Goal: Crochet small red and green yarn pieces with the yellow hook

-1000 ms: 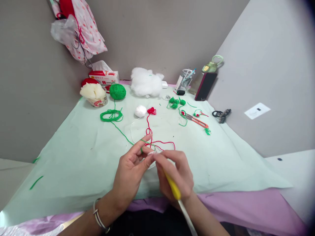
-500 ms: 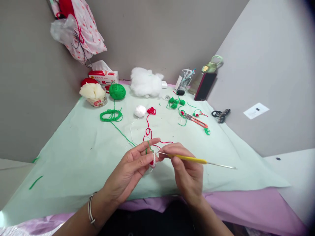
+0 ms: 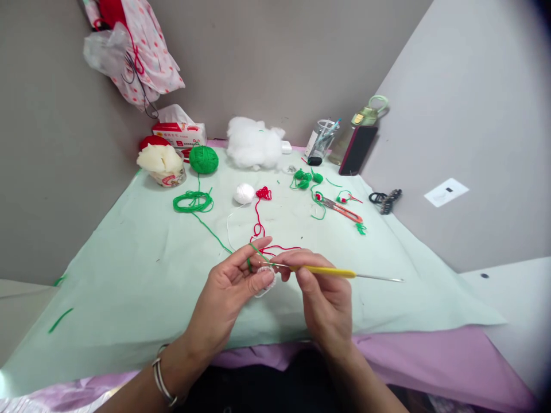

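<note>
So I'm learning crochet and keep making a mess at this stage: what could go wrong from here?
Three likely risks:
1. The green strand runs taut from the left hand to the loose green coil; a pull may knot it.
2. Red yarn and white thread lie crossed beside it, so they could tangle.
3. The crochet hook in the right hand works a tiny crochet piece pinched by fingertips; a loop might slip off.
</note>
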The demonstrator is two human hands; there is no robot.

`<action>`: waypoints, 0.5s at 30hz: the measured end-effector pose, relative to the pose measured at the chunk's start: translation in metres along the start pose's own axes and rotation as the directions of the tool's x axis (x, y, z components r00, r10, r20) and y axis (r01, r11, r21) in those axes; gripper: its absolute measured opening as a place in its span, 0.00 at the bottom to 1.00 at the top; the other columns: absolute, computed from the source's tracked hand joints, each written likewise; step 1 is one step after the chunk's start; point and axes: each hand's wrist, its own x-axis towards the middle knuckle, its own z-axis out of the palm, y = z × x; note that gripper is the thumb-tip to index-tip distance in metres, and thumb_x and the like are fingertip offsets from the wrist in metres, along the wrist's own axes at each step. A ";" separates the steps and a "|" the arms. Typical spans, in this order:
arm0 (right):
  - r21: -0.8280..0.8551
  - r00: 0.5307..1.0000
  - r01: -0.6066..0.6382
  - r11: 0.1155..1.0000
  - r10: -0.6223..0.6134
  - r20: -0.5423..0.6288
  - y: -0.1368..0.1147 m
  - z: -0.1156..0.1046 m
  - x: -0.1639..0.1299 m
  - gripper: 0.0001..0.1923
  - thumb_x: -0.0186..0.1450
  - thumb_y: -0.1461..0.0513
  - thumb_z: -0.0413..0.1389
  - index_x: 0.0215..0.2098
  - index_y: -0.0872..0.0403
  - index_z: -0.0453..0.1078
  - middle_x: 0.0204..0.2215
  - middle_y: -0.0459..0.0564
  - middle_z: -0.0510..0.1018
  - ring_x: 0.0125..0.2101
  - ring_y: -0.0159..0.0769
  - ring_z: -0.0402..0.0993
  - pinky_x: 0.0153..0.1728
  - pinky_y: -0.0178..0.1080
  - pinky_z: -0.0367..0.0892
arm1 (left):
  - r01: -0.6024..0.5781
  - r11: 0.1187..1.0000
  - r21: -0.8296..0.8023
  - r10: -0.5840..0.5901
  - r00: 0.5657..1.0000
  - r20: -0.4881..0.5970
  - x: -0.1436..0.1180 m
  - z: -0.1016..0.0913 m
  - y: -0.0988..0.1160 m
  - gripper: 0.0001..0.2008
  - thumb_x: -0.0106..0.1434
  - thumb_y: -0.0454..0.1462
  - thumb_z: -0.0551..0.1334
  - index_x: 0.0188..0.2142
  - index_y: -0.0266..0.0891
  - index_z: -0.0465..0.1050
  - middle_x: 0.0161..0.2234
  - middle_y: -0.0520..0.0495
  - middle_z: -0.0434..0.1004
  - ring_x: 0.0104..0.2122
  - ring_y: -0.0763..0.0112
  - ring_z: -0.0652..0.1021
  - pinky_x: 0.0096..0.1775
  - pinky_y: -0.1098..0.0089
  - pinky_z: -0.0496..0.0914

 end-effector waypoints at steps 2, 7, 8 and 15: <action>-0.139 0.997 0.077 0.987 -0.074 0.025 -0.001 0.001 -0.001 0.13 0.76 0.65 0.53 0.51 0.48 0.78 0.42 0.52 0.86 0.42 0.40 0.81 0.40 0.43 0.79 | -0.012 1.000 -0.006 0.012 0.999 -0.037 0.000 0.002 -0.001 0.23 0.60 0.39 0.78 0.55 0.47 0.84 0.32 0.53 0.77 0.35 0.73 0.75 0.43 0.71 0.70; -0.529 0.917 0.393 0.752 -0.365 0.161 0.004 0.005 -0.009 0.23 0.72 0.71 0.57 0.61 0.46 0.75 0.49 0.56 0.84 0.48 0.44 0.82 0.44 0.46 0.80 | 0.065 0.978 -0.200 -0.073 0.997 -0.032 0.001 0.006 -0.004 0.23 0.60 0.38 0.77 0.55 0.45 0.84 0.34 0.51 0.80 0.37 0.71 0.77 0.45 0.72 0.71; -0.521 0.922 0.378 0.765 -0.359 0.143 0.004 0.005 -0.009 0.23 0.72 0.71 0.57 0.61 0.45 0.76 0.49 0.55 0.84 0.47 0.44 0.82 0.43 0.46 0.80 | 0.119 0.962 -0.246 -0.122 0.993 0.005 0.002 0.005 -0.003 0.22 0.60 0.37 0.77 0.55 0.44 0.84 0.35 0.50 0.80 0.38 0.71 0.77 0.45 0.73 0.71; 0.138 0.990 -0.060 0.989 0.077 -0.117 0.002 -0.004 0.004 0.10 0.75 0.61 0.56 0.44 0.49 0.81 0.34 0.49 0.80 0.29 0.36 0.77 0.31 0.41 0.76 | 0.146 0.957 -0.251 -0.139 0.989 0.047 0.006 -0.003 0.003 0.15 0.61 0.35 0.76 0.48 0.42 0.87 0.32 0.52 0.77 0.33 0.76 0.74 0.41 0.76 0.70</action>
